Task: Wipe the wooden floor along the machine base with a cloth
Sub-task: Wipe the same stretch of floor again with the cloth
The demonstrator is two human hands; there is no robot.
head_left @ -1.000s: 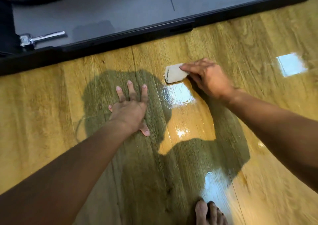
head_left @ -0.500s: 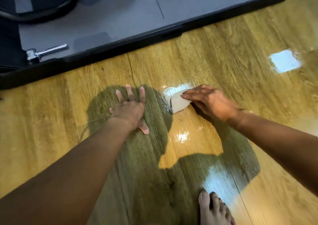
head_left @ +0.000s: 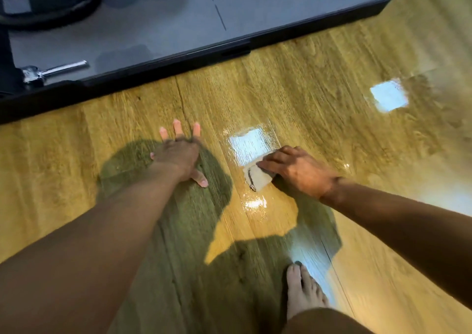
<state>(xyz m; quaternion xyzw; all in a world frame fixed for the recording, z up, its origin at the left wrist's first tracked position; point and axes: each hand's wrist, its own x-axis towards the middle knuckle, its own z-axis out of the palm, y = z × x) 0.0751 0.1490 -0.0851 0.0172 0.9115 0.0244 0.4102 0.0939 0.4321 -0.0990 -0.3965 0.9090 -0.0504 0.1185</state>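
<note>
While the person crouches over it, the floor (head_left: 319,83) fills most of what I can see, honey-coloured planks running from 6 o'clock up to the base (head_left: 281,6), whose black edge slants across from 9 o'clock to about 1 o'clock. A wet-looking gloss shows on the boards just at 12 o'clock of the cloth and in a small patch at its 6 o'clock, so I'd judge that this middle stretch has been gone over. The planks hard against the black edge look duller, both toward 10 o'clock and toward 2 o'clock, and I would guess that most of that strip is left to do; the job seems to be partway, no further.

Both bare arms reach forward from the bottom of the scene. At 6 o'clock a bare foot (head_left: 302,295) is planted on the boards.

The left hand (head_left: 176,154) is spread wide and flat on the wood, holding nothing, apparently propping the body. The right hand (head_left: 298,170) lies at its 3 o'clock, fingers laid fairly flat over the cloth (head_left: 259,179) and pressing it down, not clutching it as far as I can tell.

That cloth, a small pale folded pad, sticks out at the 9 o'clock side of the right hand, beneath its fingertips, flat on the floor and well apart from the base.

At 10 o'clock a shiny pin (head_left: 56,69) rests on the base.
</note>
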